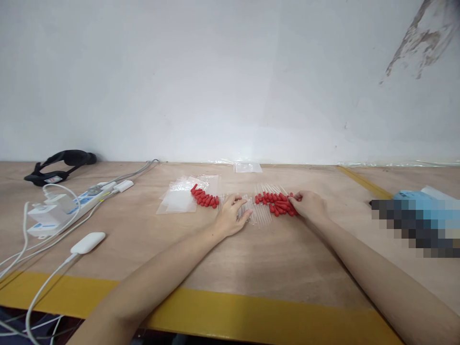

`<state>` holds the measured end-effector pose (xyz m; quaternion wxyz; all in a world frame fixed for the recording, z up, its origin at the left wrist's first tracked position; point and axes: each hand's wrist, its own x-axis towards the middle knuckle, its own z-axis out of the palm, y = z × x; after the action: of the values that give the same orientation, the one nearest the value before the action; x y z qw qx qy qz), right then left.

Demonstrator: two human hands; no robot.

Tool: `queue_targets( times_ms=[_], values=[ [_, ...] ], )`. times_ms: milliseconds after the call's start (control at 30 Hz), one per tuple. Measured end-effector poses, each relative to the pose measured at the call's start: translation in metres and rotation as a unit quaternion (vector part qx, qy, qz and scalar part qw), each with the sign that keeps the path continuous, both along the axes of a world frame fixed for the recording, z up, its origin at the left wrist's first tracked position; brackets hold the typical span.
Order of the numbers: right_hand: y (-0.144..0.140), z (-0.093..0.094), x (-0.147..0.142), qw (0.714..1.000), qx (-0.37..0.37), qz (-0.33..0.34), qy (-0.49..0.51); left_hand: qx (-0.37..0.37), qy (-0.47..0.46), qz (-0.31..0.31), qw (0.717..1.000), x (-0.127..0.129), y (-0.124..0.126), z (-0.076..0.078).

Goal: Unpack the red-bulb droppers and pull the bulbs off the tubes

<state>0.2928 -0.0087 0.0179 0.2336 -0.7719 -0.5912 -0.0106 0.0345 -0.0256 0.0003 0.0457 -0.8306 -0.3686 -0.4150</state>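
Several glass droppers with red rubber bulbs (275,197) lie in a row on the wooden table, their thin clear tubes (263,215) pointing partly away from me and partly towards me. More red bulbs (204,197) lie to the left, next to clear plastic bags (180,195). My left hand (232,215) rests over the tubes between the two red groups, its fingers apart and nothing visibly gripped. At the right end of the row, my right hand (308,205) has its thumb and fingertips closed on a red dropper bulb (293,201); part of that dropper is hidden.
A small clear bag (247,167) lies by the wall. On the left are a power strip (81,206) with chargers and cables, a white oval device (88,243) and a black strap headset (59,165). A blue packet (419,206) and a pixelated patch are at right.
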Motion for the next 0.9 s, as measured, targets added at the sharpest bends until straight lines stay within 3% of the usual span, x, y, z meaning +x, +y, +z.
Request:
queue_targets(
  times_ms=[233, 400, 667, 767, 900],
  values=[
    [0.006, -0.006, 0.002, 0.999, -0.004, 0.006, -0.048, 0.001, 0.055, -0.025, 0.998, -0.034, -0.023, 0.002],
    [0.008, -0.010, 0.000, 0.999, 0.004, 0.008, -0.046, 0.001, 0.048, -0.021, 0.999, -0.037, -0.025, 0.003],
    [0.010, -0.010, 0.001, 0.995, 0.039, -0.035, 0.083, -0.002, 0.046, -0.022, 0.999, -0.036, -0.023, 0.002],
    [0.004, -0.008, -0.006, 0.984, 0.119, 0.013, 0.131, 0.008, 0.045, -0.017, 0.999, -0.037, -0.023, 0.002],
    [-0.011, -0.008, -0.029, 0.956, 0.214, 0.168, 0.112, 0.053, 0.070, -0.003, 0.996, -0.035, -0.023, 0.004]
  ],
)
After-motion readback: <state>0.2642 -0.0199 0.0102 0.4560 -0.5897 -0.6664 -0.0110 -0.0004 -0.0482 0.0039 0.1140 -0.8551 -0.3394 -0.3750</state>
